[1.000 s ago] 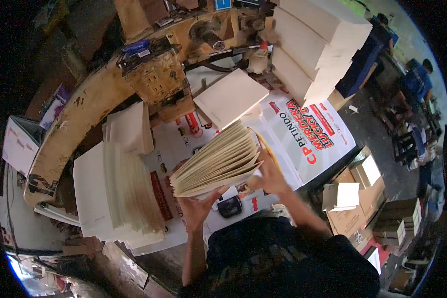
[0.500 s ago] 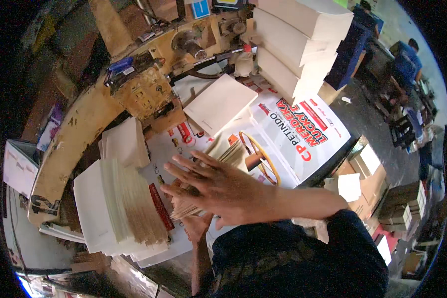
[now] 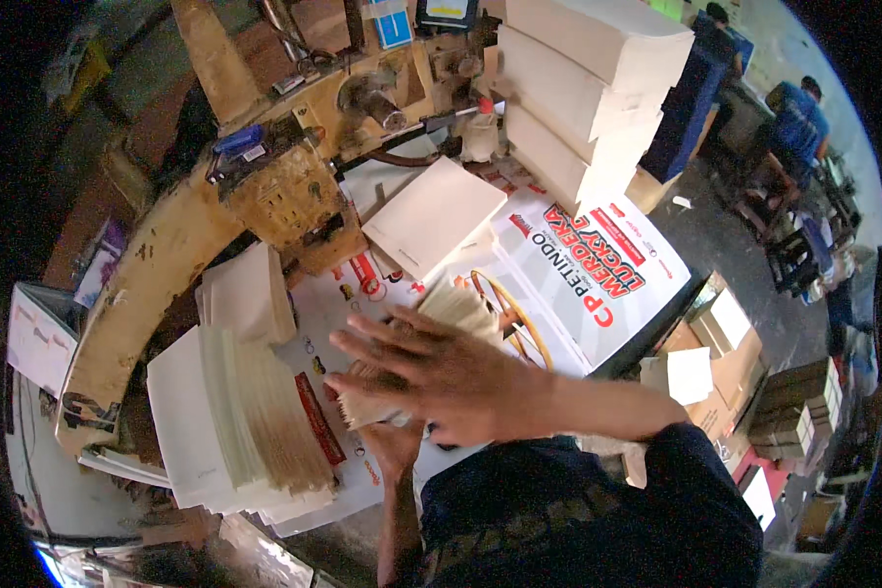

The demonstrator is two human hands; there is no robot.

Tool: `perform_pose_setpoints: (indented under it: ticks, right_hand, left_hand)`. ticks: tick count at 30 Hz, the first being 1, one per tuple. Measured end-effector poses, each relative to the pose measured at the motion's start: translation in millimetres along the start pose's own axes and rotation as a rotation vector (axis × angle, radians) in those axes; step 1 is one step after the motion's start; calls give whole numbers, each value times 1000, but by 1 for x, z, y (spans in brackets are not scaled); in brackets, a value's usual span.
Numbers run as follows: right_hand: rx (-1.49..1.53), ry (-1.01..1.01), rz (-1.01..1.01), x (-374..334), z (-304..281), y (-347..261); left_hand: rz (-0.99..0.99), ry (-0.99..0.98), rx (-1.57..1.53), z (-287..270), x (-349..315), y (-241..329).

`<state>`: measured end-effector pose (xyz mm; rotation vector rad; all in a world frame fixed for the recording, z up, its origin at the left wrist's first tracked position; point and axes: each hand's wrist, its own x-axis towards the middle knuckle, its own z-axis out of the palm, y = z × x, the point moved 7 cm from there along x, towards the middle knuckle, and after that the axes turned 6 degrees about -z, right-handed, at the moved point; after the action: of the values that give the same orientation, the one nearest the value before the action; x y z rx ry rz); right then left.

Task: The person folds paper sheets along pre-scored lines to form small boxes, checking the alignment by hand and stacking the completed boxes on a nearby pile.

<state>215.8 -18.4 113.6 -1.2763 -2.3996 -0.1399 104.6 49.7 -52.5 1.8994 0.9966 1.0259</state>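
Note:
My right hand (image 3: 451, 377) stretches over a bundle of pale paper sheets (image 3: 367, 407), its fingers extended and slightly apart across the top. From below, my left hand (image 3: 394, 449) grips the near end of that bundle; most of its fingers are hidden. The bundle's layered edges show under the right fingers. Just beyond the right hand, a fanned batch of paper (image 3: 462, 306) lies at a slant. To the left leans a thick, fanned pile of cream booklets (image 3: 235, 412), apart from both hands.
A flat paper block (image 3: 436, 218) lies under the worn machine's head (image 3: 279, 186). A smaller stack (image 3: 245, 294) sits by its curved arm. Tall paper stacks (image 3: 588, 88) rise behind the printed sheet (image 3: 597, 284) covering the table. At right are cartons (image 3: 798, 412) and a person (image 3: 798, 118).
My right hand has shifted slightly right over the bundle, its fingers a little flatter. The left hand keeps its hold below. The piles stay where they were.

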Motion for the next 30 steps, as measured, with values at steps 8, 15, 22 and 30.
perform_pose_setpoints:
  ticks: [8,15,22,30]
  right_hand:
    - [-123,-81,318,-28,-25,34]
    - [63,31,57,4,-5,5]
    - [88,-25,255,-7,-26,27]
    - [-31,-190,229,-10,-22,32]
  left_hand:
    - [-106,48,-290,-11,19,35]
    - [-24,80,-12,-4,1,-29]
    - [-34,124,-337,-6,2,-10]
    - [219,70,-132,-7,18,48]
